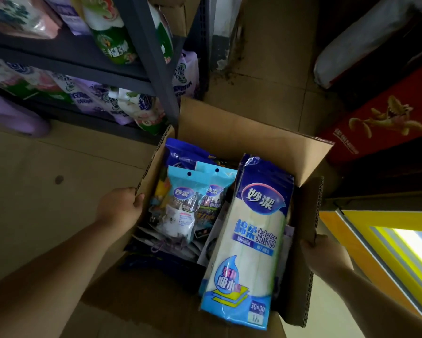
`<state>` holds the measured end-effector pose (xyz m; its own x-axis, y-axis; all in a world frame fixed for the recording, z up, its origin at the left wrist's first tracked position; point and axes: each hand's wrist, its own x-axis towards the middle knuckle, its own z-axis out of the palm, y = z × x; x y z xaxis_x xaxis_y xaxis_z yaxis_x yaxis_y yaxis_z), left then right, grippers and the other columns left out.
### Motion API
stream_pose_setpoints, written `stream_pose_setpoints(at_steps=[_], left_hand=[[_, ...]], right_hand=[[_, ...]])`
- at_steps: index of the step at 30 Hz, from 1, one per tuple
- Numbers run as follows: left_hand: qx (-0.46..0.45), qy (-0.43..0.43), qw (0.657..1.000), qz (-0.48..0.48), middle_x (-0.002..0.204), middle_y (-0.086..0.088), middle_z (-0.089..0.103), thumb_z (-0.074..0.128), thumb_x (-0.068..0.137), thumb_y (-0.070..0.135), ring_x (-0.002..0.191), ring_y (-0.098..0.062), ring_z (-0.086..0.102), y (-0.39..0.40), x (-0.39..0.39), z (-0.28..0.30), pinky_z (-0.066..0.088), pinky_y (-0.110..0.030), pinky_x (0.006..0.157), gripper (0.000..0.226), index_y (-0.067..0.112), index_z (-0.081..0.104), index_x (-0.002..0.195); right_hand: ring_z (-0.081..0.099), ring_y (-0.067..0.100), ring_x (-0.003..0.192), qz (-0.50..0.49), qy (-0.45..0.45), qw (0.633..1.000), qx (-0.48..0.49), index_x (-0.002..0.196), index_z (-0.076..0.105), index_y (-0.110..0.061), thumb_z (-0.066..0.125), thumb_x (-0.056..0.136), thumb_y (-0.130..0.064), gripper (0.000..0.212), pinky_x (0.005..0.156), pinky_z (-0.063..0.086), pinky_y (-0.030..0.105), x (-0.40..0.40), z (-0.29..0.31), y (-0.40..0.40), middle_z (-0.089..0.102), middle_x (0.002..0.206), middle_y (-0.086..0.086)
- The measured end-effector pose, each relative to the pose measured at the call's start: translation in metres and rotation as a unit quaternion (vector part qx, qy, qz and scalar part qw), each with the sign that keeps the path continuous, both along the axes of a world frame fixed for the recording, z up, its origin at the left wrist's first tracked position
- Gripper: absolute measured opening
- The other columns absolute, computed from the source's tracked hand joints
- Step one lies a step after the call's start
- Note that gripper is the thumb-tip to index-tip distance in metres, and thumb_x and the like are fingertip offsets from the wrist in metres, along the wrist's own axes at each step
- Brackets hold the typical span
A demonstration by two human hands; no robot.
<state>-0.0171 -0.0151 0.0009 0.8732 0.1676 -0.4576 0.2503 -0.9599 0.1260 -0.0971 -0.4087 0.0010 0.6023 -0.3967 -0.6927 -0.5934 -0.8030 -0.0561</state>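
- We see an open cardboard box [241,132] low between both arms, above the tiled floor [46,172]; we cannot tell whether it rests there.
- The left hand [120,208] grips the top edge of the box's left wall, its fingers curled round the cardboard.
- The right hand [324,254] holds the right flap from outside, its fingertips hidden behind the flap.
- Inside, a tall blue cloth pack [256,240] leans along the right side, beside two scourer packs [183,198].
- A dark shelf [141,45] of refill pouches stands beyond, with a red carton [380,113] to the right.
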Motion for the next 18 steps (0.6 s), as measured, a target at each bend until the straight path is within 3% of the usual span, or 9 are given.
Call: stream_pose_setpoints(at_steps=[7,11,15,18], left_hand=[[-0.034,0.006,0.999,0.021,0.048,0.0,0.035,0.051,0.096,0.023,0.044,-0.015,0.033,0.009,-0.048,0.085,0.022,-0.028,0.046,0.046,0.015,0.034,0.054],[-0.018,0.008,1.0,0.013,0.047,0.001,0.036,0.053,0.095,0.025,0.042,-0.014,0.035,0.01,-0.065,0.139,0.025,-0.028,0.047,0.046,0.017,0.034,0.053],[0.006,0.015,1.0,0.018,0.053,0.0,0.041,0.047,0.097,0.03,0.047,-0.014,0.039,0.005,-0.082,0.201,0.026,-0.027,0.047,0.041,0.017,0.038,0.059],[0.034,0.029,0.999,0.017,0.058,0.003,0.046,0.04,0.099,0.037,0.051,-0.012,0.047,-0.003,-0.103,0.248,0.032,-0.024,0.048,0.037,0.019,0.045,0.067]], right_hand=[[0.056,0.02,0.063,0.048,0.041,0.998,0.001,0.066,0.058,-0.013,0.046,0.098,-0.035,0.04,0.051,0.039,0.029,-0.015,0.096,-0.013,0.056,0.06,0.0],[0.047,0.013,0.057,0.066,0.038,0.997,0.009,0.06,0.047,-0.017,0.047,0.098,-0.035,0.042,0.05,0.035,0.026,-0.019,0.163,-0.017,0.048,0.059,-0.002],[0.064,0.029,0.092,0.071,0.038,0.997,-0.002,0.059,0.042,-0.019,0.049,0.097,-0.035,0.042,0.059,0.036,0.028,-0.031,0.219,-0.024,0.046,0.063,0.001],[0.064,0.027,0.101,0.102,0.037,0.994,-0.01,0.067,0.044,-0.018,0.047,0.097,-0.039,0.037,0.06,0.035,0.027,-0.041,0.255,-0.03,0.067,0.083,0.006]])
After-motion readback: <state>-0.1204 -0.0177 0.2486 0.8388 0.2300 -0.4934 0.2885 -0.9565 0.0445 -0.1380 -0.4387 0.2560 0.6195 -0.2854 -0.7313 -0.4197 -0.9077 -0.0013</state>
